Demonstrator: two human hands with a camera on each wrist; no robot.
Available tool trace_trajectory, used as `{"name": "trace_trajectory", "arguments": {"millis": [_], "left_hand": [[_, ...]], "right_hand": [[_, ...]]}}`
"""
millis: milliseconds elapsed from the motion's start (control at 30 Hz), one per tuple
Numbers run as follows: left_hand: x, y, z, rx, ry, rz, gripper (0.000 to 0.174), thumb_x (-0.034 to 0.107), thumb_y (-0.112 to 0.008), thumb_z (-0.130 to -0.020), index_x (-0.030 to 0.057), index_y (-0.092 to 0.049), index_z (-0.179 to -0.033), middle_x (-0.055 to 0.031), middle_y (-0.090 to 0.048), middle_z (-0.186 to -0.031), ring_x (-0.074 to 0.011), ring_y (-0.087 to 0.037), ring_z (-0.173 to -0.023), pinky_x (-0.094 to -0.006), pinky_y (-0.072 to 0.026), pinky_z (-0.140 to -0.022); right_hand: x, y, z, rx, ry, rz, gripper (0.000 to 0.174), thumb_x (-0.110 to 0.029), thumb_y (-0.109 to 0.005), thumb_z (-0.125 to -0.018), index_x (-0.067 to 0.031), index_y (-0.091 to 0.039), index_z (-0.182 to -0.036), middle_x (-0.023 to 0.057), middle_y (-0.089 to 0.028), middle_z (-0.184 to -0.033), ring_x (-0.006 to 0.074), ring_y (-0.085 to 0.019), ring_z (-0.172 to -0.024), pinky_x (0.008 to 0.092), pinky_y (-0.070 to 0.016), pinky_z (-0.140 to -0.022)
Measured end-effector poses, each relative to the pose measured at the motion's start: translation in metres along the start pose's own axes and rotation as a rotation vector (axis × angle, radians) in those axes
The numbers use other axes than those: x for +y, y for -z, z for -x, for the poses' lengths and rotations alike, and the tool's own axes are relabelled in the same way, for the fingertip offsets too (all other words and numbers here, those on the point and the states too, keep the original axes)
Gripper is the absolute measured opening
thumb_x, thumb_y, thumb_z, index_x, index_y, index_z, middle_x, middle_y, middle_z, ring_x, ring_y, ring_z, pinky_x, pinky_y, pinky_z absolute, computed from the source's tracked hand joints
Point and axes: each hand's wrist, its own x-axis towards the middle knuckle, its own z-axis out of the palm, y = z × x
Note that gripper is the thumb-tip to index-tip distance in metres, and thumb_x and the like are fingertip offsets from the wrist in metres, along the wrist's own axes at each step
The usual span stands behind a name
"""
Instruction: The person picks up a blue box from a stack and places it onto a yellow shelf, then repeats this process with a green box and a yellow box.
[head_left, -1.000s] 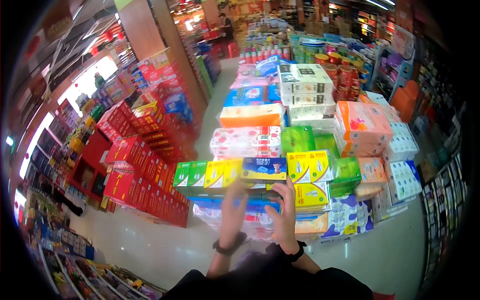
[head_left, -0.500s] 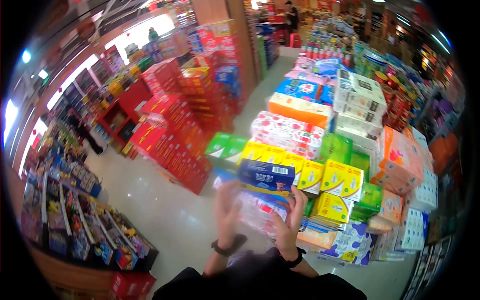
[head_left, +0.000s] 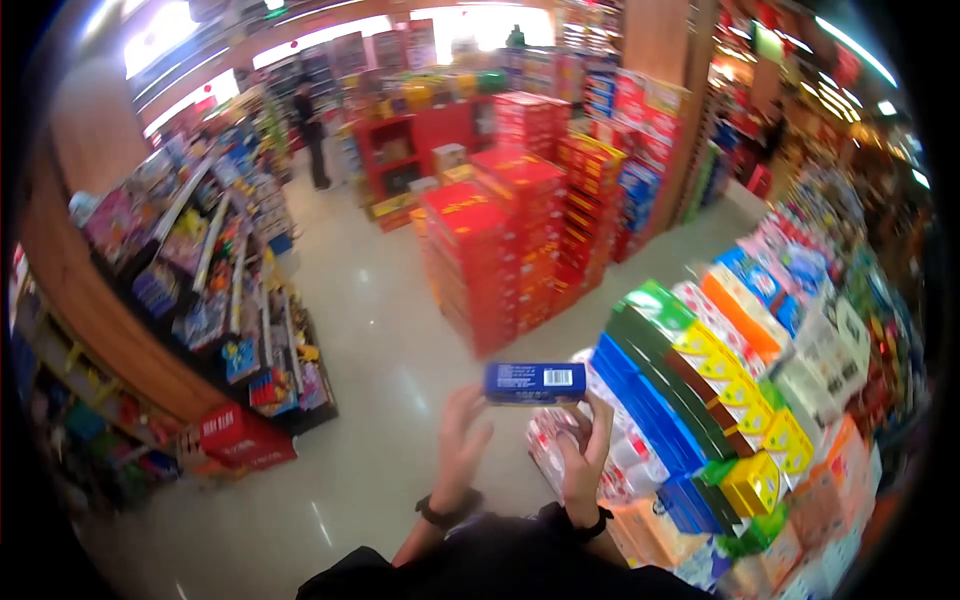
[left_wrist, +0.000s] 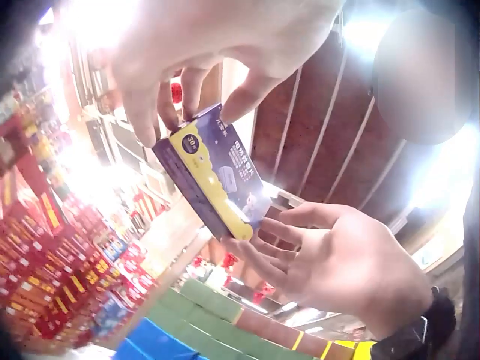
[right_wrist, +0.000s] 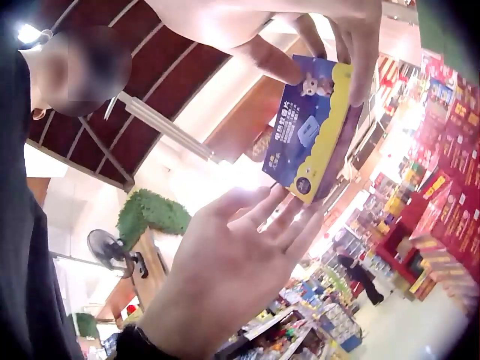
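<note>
A small dark-blue and yellow box (head_left: 535, 376) is held up between both hands in the head view. My left hand (head_left: 463, 440) is at its left end; in the left wrist view the thumb and fingers of this hand (left_wrist: 217, 45) grip the end of the box (left_wrist: 217, 176). My right hand (head_left: 588, 450) holds the other end. The right wrist view has that hand's (right_wrist: 300, 30) thumb on the front of the box (right_wrist: 311, 124) and fingers around the far side. A barcode faces up in the head view.
Stacked red cartons (head_left: 470, 235) stand ahead. To the right, a display holds yellow boxes (head_left: 750, 485), green boxes and tissue packs (head_left: 745, 310). Low shelves of small goods (head_left: 240, 360) are at the left, beside a red box (head_left: 245, 435). A person (head_left: 312, 135) stands in the distance.
The view has swung left, so the display now lies to the right. The blue box, over the display before, is now beside it and tilted so its barcode side shows.
</note>
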Motion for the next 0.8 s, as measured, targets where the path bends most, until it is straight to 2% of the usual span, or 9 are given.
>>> {"name": "trace_trajectory", "arguments": {"millis": [67, 100, 200, 233, 333, 367, 600, 733, 800], "left_hand": [[-0.005, 0.047, 0.013, 0.100, 0.003, -0.039, 0.055, -0.003, -0.061, -0.093, -0.0047, -0.055, -0.148, -0.0148, -0.046, -0.150, -0.0288, -0.053, -0.143, -0.0461, -0.0452, -0.122], [-0.008, 0.070, 0.022, 0.146, 0.007, -0.059, 0.055, -0.004, -0.061, -0.093, -0.0043, -0.056, -0.147, -0.0148, -0.047, -0.150, -0.0287, -0.053, -0.143, -0.0457, -0.0459, -0.122], [-0.009, 0.134, 0.054, 0.275, 0.034, -0.113, 0.053, -0.007, -0.062, -0.091, -0.0019, -0.058, -0.144, -0.0153, -0.048, -0.152, -0.0291, -0.053, -0.145, -0.0444, -0.0482, -0.120], [-0.009, 0.155, 0.067, 0.306, 0.032, -0.146, 0.053, -0.007, -0.063, -0.091, -0.0017, -0.058, -0.144, -0.0155, -0.048, -0.153, -0.0295, -0.052, -0.145, -0.0445, -0.0484, -0.120], [0.011, 0.211, 0.107, 0.449, 0.049, -0.249, 0.051, -0.006, -0.064, -0.092, -0.0007, -0.059, -0.143, -0.0182, -0.049, -0.161, -0.0302, -0.051, -0.149, -0.0442, -0.0479, -0.120], [0.019, 0.227, 0.121, 0.502, 0.072, -0.275, 0.051, -0.005, -0.064, -0.092, -0.0007, -0.060, -0.142, -0.0187, -0.050, -0.161, -0.0301, -0.051, -0.149, -0.0441, -0.0478, -0.120], [0.031, 0.316, 0.219, 0.922, 0.187, -0.351, 0.051, 0.000, -0.068, -0.093, -0.0006, -0.060, -0.143, -0.0173, -0.060, -0.156, -0.0308, -0.060, -0.142, -0.0428, -0.0493, -0.117], [0.035, 0.355, 0.250, 1.172, 0.282, -0.437, 0.054, 0.004, -0.070, -0.095, -0.0003, -0.058, -0.147, -0.0174, -0.064, -0.151, -0.0309, -0.062, -0.139, -0.0426, -0.0493, -0.116], [0.020, 0.382, 0.269, 1.269, 0.281, -0.464, 0.056, 0.005, -0.071, -0.095, 0.0006, -0.057, -0.150, -0.0176, -0.066, -0.148, -0.0305, -0.063, -0.138, -0.0420, -0.0494, -0.116]], "right_hand": [[0.008, -0.037, 0.011, -0.116, -0.077, -0.017, 0.066, 0.007, -0.057, -0.088, 0.0007, -0.048, -0.154, 0.0115, -0.049, -0.144, 0.0295, -0.062, -0.133, 0.0357, -0.0549, -0.099], [0.013, -0.055, 0.018, -0.171, -0.099, -0.029, 0.067, 0.011, -0.056, -0.087, 0.0006, -0.050, -0.153, 0.0126, -0.050, -0.147, 0.0278, -0.066, -0.130, 0.0347, -0.0583, -0.098], [0.026, -0.111, 0.040, -0.325, -0.166, 0.015, 0.065, 0.010, -0.055, -0.089, 0.0024, -0.048, -0.153, 0.0138, -0.051, -0.145, 0.0295, -0.068, -0.129, 0.0313, -0.0578, -0.089], [0.043, -0.125, 0.049, -0.364, -0.176, 0.063, 0.064, 0.011, -0.053, -0.090, 0.0032, -0.048, -0.153, 0.0160, -0.051, -0.147, 0.0287, -0.073, -0.120, 0.0322, -0.0607, -0.083], [0.064, -0.178, 0.075, -0.559, -0.304, 0.015, 0.064, 0.011, -0.053, -0.090, 0.0043, -0.046, -0.153, 0.0172, -0.051, -0.147, 0.0274, -0.078, -0.107, 0.0321, -0.0627, -0.075], [0.077, -0.196, 0.084, -0.620, -0.313, -0.010, 0.064, 0.012, -0.052, -0.090, 0.0049, -0.045, -0.154, 0.0171, -0.051, -0.147, 0.0273, -0.079, -0.100, 0.0307, -0.0626, -0.069], [0.117, -0.317, 0.155, -1.112, -0.360, -0.028, 0.062, 0.008, -0.057, -0.093, 0.0051, -0.045, -0.154, 0.0181, -0.053, -0.152, 0.0276, -0.079, -0.100, 0.0296, -0.0618, -0.068], [0.144, -0.385, 0.191, -1.385, -0.425, 0.017, 0.062, 0.005, -0.062, -0.095, 0.0034, -0.044, -0.154, 0.0161, -0.058, -0.144, 0.0252, -0.078, -0.102, 0.0315, -0.0631, -0.071], [0.158, -0.415, 0.207, -1.475, -0.366, 0.042, 0.061, 0.003, -0.064, -0.095, 0.0031, -0.045, -0.153, 0.0165, -0.063, -0.136, 0.0241, -0.078, -0.100, 0.0322, -0.0635, -0.073]]}}
